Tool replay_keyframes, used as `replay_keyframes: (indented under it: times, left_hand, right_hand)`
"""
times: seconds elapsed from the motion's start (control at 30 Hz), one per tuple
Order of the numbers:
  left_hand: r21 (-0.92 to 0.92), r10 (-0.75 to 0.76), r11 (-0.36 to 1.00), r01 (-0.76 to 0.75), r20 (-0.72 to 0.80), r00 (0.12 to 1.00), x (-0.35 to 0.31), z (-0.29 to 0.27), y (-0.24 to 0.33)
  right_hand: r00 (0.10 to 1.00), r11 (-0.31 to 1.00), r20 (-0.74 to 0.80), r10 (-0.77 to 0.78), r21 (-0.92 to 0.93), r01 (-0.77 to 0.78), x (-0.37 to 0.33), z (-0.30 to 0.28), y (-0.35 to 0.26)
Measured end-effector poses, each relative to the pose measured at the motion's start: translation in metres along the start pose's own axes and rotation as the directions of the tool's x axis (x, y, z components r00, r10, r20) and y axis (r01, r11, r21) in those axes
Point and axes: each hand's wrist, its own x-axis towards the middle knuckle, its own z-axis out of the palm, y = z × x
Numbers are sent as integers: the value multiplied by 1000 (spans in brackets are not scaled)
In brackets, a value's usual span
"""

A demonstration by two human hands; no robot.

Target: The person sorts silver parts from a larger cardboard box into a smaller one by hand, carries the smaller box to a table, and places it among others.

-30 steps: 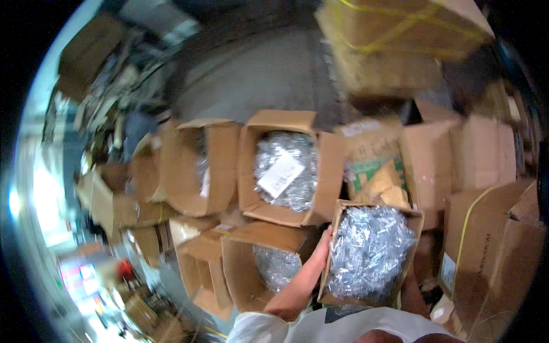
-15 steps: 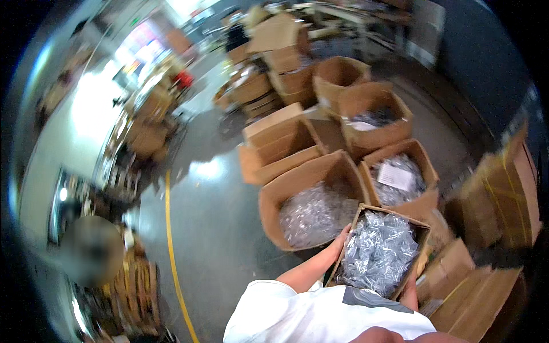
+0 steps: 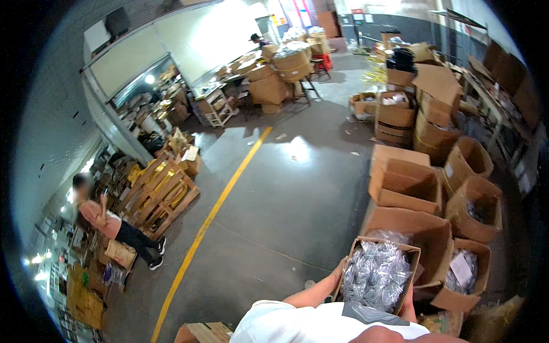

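Close to my body I carry an open cardboard box (image 3: 416,258) between both hands. It is heaped with small clear plastic packets (image 3: 377,273) that catch the light. My left hand (image 3: 341,270) grips the box's left side. On the opposite side is my right hand (image 3: 409,297), mostly hidden by the box wall. Just beyond the held box, a large open carton (image 3: 426,231) has clear plastic packets in it, and my box covers part of it. To its right, another carton (image 3: 483,254) holds clear bags with a white sheet on top.
More open cartons (image 3: 412,183) line the right side, with stacked boxes farther back. A yellow line (image 3: 213,211) runs along the grey floor. On the left a person (image 3: 103,220) stands beside wooden pallets (image 3: 163,194). A wooden-edged box (image 3: 203,331) sits at the lower edge.
My view has swung left, so the row of cartons now lies farther right and the standing person shows fully. The box stays in both my hands.
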Motion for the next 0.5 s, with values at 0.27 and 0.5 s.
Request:
replay_keyframes:
  times: [0.27, 0.5]
  left_hand:
    - [-105, 102, 988, -112, -97, 990, -9, -10, -66]
    - [-74, 395, 903, -422, -240, 887, -14, -27, -122]
  right_hand:
    - [951, 957, 164, 263, -169, -235, 26, -23, -37]
    - [834, 881, 306, 459, -281, -381, 64, -48, -39]
